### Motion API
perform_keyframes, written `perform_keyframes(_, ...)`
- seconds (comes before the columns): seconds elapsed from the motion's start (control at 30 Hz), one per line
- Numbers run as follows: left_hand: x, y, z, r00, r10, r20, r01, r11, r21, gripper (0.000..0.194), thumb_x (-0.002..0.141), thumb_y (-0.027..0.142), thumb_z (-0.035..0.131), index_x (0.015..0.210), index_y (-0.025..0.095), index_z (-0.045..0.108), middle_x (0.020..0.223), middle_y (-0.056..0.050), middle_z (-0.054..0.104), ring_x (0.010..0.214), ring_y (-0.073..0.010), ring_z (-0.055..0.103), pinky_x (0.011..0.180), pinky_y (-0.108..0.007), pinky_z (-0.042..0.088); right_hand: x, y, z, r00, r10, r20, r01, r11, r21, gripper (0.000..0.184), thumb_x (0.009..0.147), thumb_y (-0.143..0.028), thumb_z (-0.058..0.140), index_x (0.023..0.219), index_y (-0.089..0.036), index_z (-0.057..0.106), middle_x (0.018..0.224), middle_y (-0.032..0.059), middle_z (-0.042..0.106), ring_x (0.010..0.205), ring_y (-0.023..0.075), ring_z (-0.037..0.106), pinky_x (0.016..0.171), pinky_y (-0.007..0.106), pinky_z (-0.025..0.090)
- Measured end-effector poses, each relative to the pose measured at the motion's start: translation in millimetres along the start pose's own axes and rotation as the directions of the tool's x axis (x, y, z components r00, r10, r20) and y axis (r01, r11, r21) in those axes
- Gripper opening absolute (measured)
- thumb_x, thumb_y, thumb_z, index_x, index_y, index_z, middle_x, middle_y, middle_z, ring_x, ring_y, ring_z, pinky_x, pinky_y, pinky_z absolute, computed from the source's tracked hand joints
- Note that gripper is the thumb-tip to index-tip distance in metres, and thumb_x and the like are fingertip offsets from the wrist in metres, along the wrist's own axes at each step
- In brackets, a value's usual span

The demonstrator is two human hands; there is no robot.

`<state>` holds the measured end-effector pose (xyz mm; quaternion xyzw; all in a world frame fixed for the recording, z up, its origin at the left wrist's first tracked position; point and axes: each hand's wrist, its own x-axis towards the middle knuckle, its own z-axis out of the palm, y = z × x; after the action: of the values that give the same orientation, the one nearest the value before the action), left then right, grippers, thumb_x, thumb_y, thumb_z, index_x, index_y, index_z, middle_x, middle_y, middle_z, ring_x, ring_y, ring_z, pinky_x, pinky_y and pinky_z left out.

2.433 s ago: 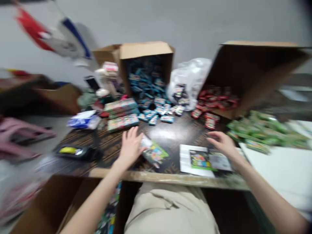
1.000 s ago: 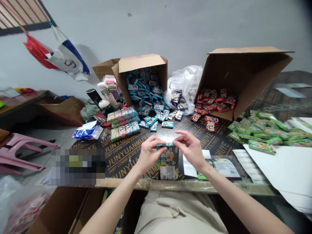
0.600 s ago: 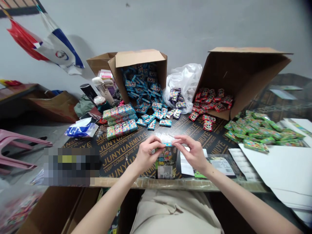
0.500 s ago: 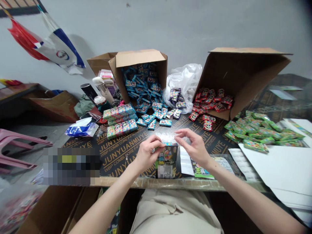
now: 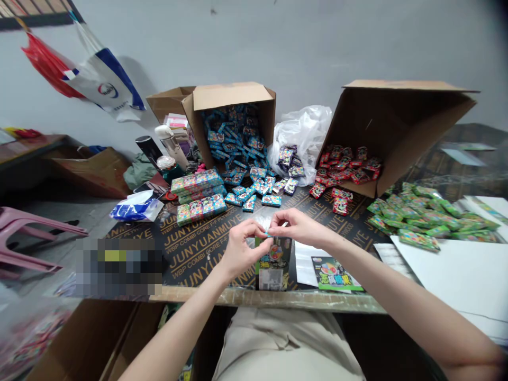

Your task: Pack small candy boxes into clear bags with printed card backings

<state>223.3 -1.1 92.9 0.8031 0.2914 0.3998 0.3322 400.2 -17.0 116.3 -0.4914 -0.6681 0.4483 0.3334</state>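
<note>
A dark printed box (image 5: 273,271) stands upright near the table's front edge. Over its top, my left hand (image 5: 246,244) and my right hand (image 5: 297,226) come together, thumbs and forefingers pinched. A tiny light-blue bit (image 5: 267,233) shows between the fingertips; what it belongs to is hidden. Clear plastic (image 5: 262,220) glints just behind the fingers. To the right of the box lie a white paper strip (image 5: 307,264) and a flat printed card (image 5: 335,274).
Behind stand a carton of small blue packs (image 5: 234,140) and a carton with red packs (image 5: 345,166). Green packs (image 5: 428,211) are heaped right, beside white sheets (image 5: 456,280). Bundled packs (image 5: 201,209), a tissue pack (image 5: 137,206) and bottles (image 5: 172,145) are left.
My right hand has moved left, its fingertips now meeting those of my left hand above the box. More of the printed card shows. The view has shifted slightly.
</note>
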Motion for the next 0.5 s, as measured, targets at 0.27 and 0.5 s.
perform_keyframes(0.27,-5.4,-11.4,14.6,0.990,-0.085,-0.114,0.083,0.996,-0.026,0.018,0.068,0.027,0.068,0.062,0.017,0.055,0.072,-0.002,0.059,0.068,-0.0136,0.056,0.064,-0.025,0.043,2.1,15.8,11.8,0.985,0.009,-0.171,-0.019,0.998,-0.057,0.021,0.071,-0.030,0.062,0.061,-0.017,0.047,0.051,-0.0065,0.046,0.046,0.0067,0.040,0.043,0.018,0.027)
perform_keyframes(0.5,-28.4,-33.8,21.1,0.914,-0.388,0.121,0.403,0.828,-0.390,0.028,0.074,0.033,0.062,0.095,0.014,0.060,0.089,-0.006,0.068,0.081,-0.0186,0.063,0.074,-0.030,0.050,1.2,64.5,-21.7,0.935,0.079,-0.346,-0.124,0.986,-0.109,0.022,0.080,-0.035,0.050,0.096,-0.020,0.048,0.075,0.0003,0.060,0.065,0.0135,0.057,0.059,0.025,0.043)
